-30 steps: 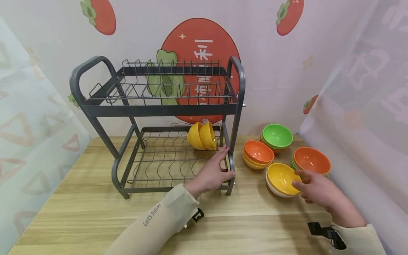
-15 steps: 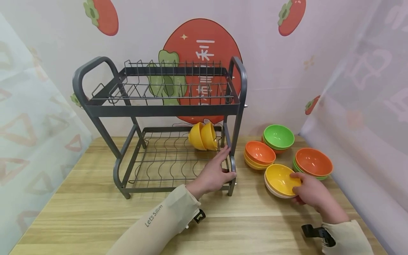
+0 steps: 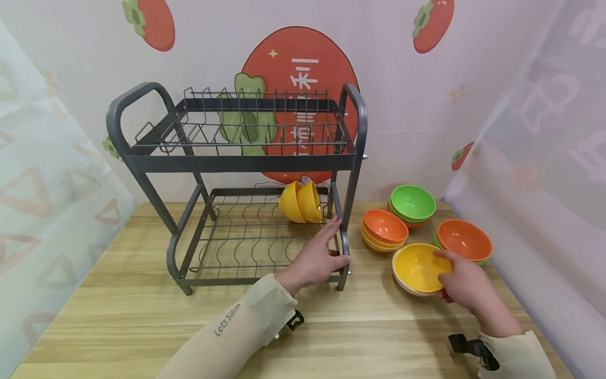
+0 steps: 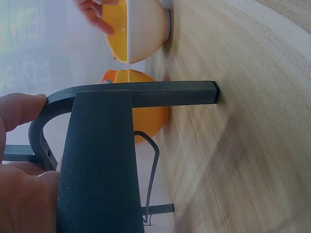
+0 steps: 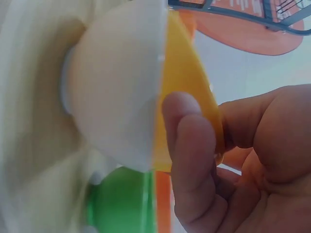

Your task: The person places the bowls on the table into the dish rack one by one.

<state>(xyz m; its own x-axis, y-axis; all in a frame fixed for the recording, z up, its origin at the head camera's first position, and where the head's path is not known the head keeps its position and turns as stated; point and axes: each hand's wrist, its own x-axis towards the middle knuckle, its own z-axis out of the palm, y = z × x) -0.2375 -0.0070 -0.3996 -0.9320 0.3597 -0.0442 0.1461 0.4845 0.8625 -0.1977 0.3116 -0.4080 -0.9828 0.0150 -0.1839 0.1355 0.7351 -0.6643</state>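
My right hand [image 3: 466,281] pinches the right rim of a yellow bowl [image 3: 416,268], thumb on the inside and fingers outside. In the right wrist view the yellow bowl sits partly raised and tilted in a white bowl [image 5: 116,87], which stands on the table. My left hand [image 3: 314,261] grips the right side bar of a dark two-tier dish rack [image 3: 241,164], low down near its front corner. On the rack's lower tier, at the right, two yellow bowls [image 3: 291,203] stand on edge, one behind the other.
Behind the yellow bowl are more stacks: an orange bowl [image 3: 384,225] on yellow ones, a green bowl [image 3: 413,201] with orange beneath, and an orange bowl [image 3: 464,239] on green. A patterned cloth [image 3: 397,105] hangs behind the wooden table [image 3: 118,321].
My right hand has come in leftward and taken the yellow bowl's rim. The yellow bowl has shifted up a little from the white one. My left hand stays on the rack.
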